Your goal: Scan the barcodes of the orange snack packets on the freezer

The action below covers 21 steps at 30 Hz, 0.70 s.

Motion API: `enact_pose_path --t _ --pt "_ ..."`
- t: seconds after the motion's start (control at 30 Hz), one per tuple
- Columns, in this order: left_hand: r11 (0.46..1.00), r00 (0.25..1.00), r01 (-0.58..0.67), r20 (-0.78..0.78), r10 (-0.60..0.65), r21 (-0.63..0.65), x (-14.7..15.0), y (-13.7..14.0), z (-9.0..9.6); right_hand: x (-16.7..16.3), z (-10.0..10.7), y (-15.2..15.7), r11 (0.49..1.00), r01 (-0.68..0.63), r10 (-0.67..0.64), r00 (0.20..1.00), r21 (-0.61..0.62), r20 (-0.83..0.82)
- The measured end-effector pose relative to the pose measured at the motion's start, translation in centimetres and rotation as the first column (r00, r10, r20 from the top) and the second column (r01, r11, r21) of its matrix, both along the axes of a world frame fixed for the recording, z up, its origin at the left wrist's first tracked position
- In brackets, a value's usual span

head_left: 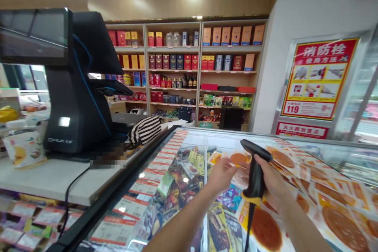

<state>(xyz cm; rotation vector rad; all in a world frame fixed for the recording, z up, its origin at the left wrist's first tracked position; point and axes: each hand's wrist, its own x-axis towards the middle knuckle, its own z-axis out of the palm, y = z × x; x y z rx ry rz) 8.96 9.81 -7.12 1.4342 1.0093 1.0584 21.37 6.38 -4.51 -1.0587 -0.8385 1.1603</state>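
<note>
My right hand (274, 183) is wrapped around a black barcode scanner (255, 169) with a yellow base, held upright above the freezer's glass. A cable hangs down from it. Just left of the scanner, my left hand (222, 174) has its fingers bent and drawn together. What they hold, if anything, I cannot make out. Below both hands lies a glass-topped chest freezer (165, 165). Packs with round orange-brown discs (265, 228) fill its right side, partly hidden by my right hand and forearm. Several ice cream wrappers (218, 226) lie in the middle.
A black checkout terminal (79, 98) stands on a white counter (76, 181) at left, beside a striped black-and-white bag (145, 130). Price labels (132, 201) line the freezer's left side. Shelves of boxes (171, 63) stand behind, and a red sign (321, 76) hangs at right.
</note>
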Motion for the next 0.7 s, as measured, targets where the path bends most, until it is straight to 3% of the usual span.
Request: enact_pose_path --t 0.07,0.13,0.23,0.37,0.53,0.7 --pt "0.991 0.977 -0.084 -0.187 0.103 0.107 -1.4 1.9 -0.6 0.1 0.3 -0.2 0.999 0.031 -0.031 0.999 -0.033 0.012" --pt "0.974 0.925 -0.085 -0.346 0.155 0.210 -2.4 3.6 -1.2 0.2 0.5 -0.4 0.999 0.039 -0.038 0.999 -0.036 0.023" --pt "0.952 0.817 -0.020 -0.544 0.192 0.307 -2.8 5.4 -2.0 0.4 0.6 -0.5 0.999 0.026 -0.026 1.000 -0.036 -0.006" --pt "0.937 0.642 0.091 -0.739 0.204 0.337 -2.1 7.1 -2.9 0.8 0.8 -0.6 0.999 0.017 -0.021 0.995 -0.039 -0.095" --pt "0.895 0.481 0.146 -0.821 0.307 0.421 -2.2 6.3 -3.4 0.4 0.8 -0.8 0.998 -0.010 0.004 0.994 -0.058 -0.114" --pt "0.850 0.370 0.153 -0.826 0.424 0.505 -5.1 3.6 -2.9 -0.3 0.2 -0.5 0.998 -0.049 0.044 0.990 -0.032 -0.136"
